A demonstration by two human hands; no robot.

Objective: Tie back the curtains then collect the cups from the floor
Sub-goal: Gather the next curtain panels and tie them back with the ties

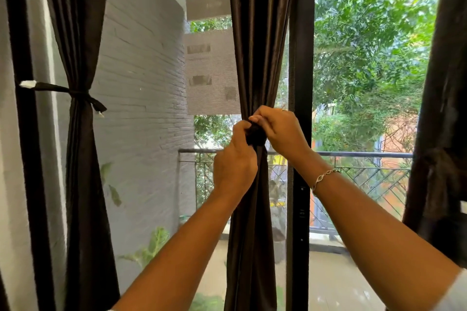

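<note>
Plainly, the left grip [236, 159] and right grip [280, 131] both pinch the dark fabric tie band [255, 135], cinched across the upright-hanging dark brown middle curtain [257, 45], between them, equally near.

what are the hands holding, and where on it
The left hand and right hand both pinch the dark tie wrapped round the middle curtain at its gathered waist.

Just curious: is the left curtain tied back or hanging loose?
Tied back: a dark tie cinches the left curtain at its middle, gathering the fabric.
</note>
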